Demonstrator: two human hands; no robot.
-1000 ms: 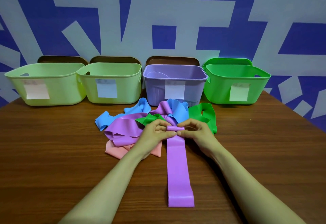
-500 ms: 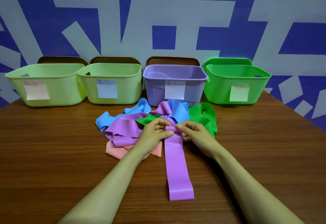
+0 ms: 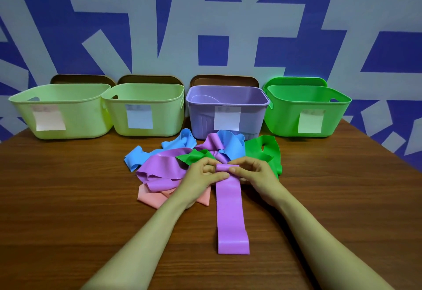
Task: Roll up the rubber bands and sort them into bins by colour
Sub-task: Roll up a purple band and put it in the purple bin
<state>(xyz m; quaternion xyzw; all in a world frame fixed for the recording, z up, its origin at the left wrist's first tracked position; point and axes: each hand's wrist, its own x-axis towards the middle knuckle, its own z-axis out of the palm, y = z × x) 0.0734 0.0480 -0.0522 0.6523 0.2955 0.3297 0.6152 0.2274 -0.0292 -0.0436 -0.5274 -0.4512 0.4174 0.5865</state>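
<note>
Behind everything stands a wall (image 3: 274, 38) painted in blue with pale grey shapes, and in front of it a brown wooden surface (image 3: 68, 198) carries four bins in a row.

The purple band (image 3: 229, 209) lies flat and points toward the person. Both hands work at its far end. The left hand (image 3: 201, 175) and the right hand (image 3: 255, 173) are curled, with fingers and thumbs pinching a small roll (image 3: 226, 167) from its two sides.

Compared with one second before, the near end of the band has moved a little away from the person, and the roll looks slightly thicker. I judge that the rolling has only begun, because most of the band is still flat.

The lilac bin (image 3: 201, 118) stands straight behind the hands, so it seems to be the right place for this roll. The green bin (image 3: 285, 118) is at its right and two pale green bins (image 3: 80, 116) are at its left.

The pile of bands (image 3: 164, 168) lies under and just behind the hands. A green band (image 3: 194, 156) almost touches the left fingers and could get caught in the roll.

On both sides of the forearms there is bare wood. The right edge of the surface runs in diagonal, well apart from the hands. The way to the bin passes over the pile.
</note>
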